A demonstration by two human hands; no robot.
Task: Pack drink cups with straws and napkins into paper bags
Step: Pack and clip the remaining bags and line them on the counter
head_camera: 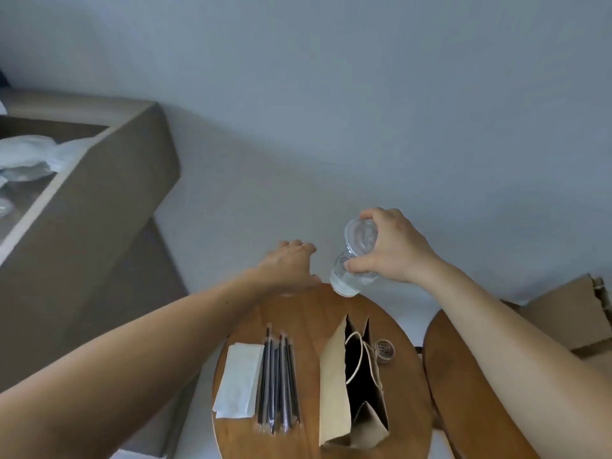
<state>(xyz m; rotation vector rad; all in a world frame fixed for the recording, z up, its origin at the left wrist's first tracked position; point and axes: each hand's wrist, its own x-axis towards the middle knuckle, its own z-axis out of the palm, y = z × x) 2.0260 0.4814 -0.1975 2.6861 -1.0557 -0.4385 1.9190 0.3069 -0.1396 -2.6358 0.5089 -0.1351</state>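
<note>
One clear lidded cup [356,260] is in play in the head view. It is held tilted at mid-frame, above the far edge of the round desk [308,316]. The right hand [397,253] has its grip clamped round the cup's lid end. The left hand [289,265] reaches out beside it, grip loose and apart, holding nothing. Lower in the frame the paper bag [334,385] stands open, its dark inside showing nothing. Straws [278,376] and napkins [238,379] lie to its left. Packing looks barely begun: cup, straw and napkin all remain to go in.
</note>
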